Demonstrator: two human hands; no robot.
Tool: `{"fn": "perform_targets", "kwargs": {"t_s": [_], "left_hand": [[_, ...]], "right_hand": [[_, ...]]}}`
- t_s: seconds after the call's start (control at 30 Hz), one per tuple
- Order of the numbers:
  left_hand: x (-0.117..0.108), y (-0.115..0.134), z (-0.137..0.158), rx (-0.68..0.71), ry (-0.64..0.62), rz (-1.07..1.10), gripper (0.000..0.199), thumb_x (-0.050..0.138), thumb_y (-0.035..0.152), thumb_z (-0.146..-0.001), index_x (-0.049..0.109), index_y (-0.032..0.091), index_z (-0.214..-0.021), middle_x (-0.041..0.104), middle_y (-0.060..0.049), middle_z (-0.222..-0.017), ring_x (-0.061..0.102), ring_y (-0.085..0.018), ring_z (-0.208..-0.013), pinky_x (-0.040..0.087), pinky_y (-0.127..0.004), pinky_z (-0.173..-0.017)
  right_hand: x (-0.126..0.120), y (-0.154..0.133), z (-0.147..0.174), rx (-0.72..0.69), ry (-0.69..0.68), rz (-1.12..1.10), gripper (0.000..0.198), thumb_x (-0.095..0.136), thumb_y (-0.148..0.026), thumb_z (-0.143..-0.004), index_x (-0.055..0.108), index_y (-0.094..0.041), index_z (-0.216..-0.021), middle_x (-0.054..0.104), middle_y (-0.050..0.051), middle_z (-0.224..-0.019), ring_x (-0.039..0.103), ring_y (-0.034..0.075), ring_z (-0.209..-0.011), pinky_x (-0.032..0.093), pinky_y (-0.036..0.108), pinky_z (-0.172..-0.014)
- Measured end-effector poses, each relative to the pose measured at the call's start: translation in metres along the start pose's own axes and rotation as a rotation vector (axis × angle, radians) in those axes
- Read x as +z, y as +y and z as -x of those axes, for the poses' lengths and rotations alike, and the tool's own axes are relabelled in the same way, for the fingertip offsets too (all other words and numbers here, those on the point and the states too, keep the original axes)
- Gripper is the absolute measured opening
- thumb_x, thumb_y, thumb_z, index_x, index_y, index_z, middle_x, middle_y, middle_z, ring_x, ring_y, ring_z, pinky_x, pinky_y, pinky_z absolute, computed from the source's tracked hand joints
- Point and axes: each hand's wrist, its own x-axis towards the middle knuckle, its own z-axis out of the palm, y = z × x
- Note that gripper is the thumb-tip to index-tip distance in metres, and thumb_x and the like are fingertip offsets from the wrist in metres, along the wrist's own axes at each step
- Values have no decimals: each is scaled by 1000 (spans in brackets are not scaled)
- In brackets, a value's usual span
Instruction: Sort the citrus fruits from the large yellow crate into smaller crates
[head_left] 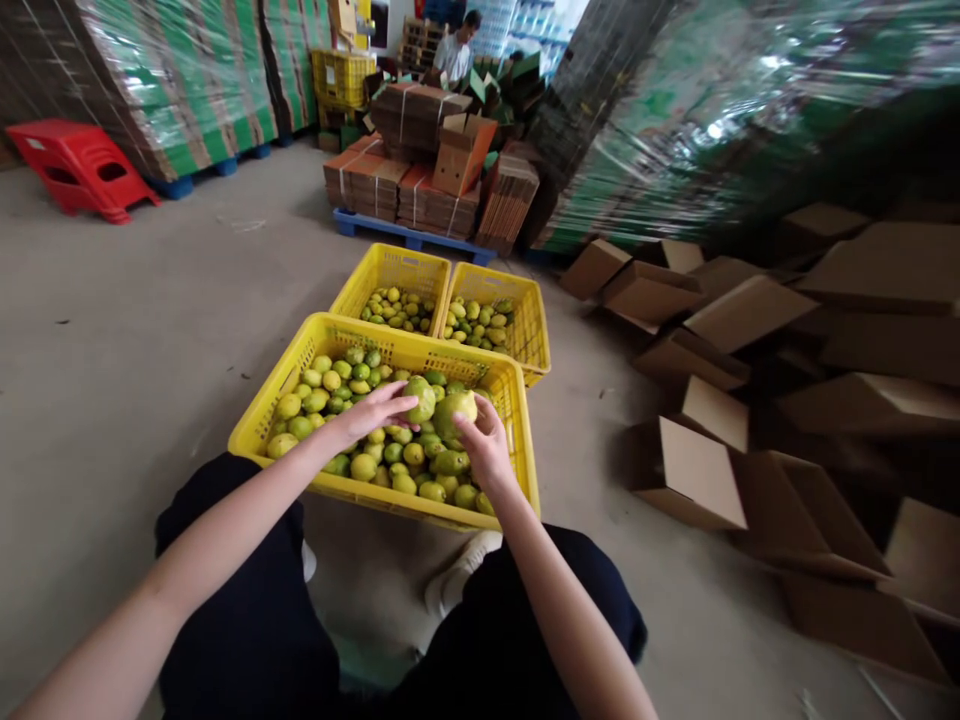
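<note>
Over the near yellow crate, my left hand is closed on a green lemon. Just to its right, my right hand grips a larger yellow-green lemon, thumb at its lower side. The two fruits are held close together above the pile. Below them the crate holds many loose lemons, some yellow and some green. Behind it stand two smaller yellow crates, the left one and the right one, each with lemons lying at the bottom.
Open cardboard boxes lie heaped on the right. Flattened cartons are stacked on a blue pallet ahead. A red stool stands at left, near wrapped pallets. Another person is at the back.
</note>
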Motion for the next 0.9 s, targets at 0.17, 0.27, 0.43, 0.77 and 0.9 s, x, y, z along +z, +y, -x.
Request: {"fn": "perform_targets", "kwargs": {"t_s": [0.17,0.27,0.43,0.77,0.9], "left_hand": [[-5,-1,3,52,140,-125,53,76,49,-78,65,17,-119,70,-9,-117,66,-23,-105,54,-33,-88],[-2,-3,1,77,171,-125,56,79,50,-74,65,16,-117,69,-9,-114,64,-24,-108,55,-33,-87],[3,-4,-1,187,200,-111,67,88,44,-63,63,17,-119,66,-10,-117,66,-21,-97,56,-34,-85],[8,13,16,621,274,-412,50,84,33,-70,67,23,-116,64,-9,-121,61,-21,-106,54,-29,-85],[10,15,22,663,268,-460,46,84,29,-71,69,23,-115,65,-9,-123,60,-23,-115,52,-29,-89]], "right_hand": [[5,3,-12,78,-7,-244,44,80,-57,-65,65,-24,-90,75,5,-96,72,27,-95,60,42,-79],[11,4,-15,83,2,-344,40,83,-50,-63,68,-25,-91,75,3,-99,70,25,-100,60,38,-80],[20,2,-19,122,2,-425,44,83,-55,-64,69,-25,-92,74,-1,-89,65,14,-76,53,24,-61],[17,-8,-15,-556,-36,73,59,87,-20,-59,52,-33,-104,57,-1,-108,61,18,-100,53,36,-92],[11,-5,-10,-793,9,463,51,80,-24,-71,55,-28,-115,54,5,-112,58,23,-108,52,43,-94]]}}
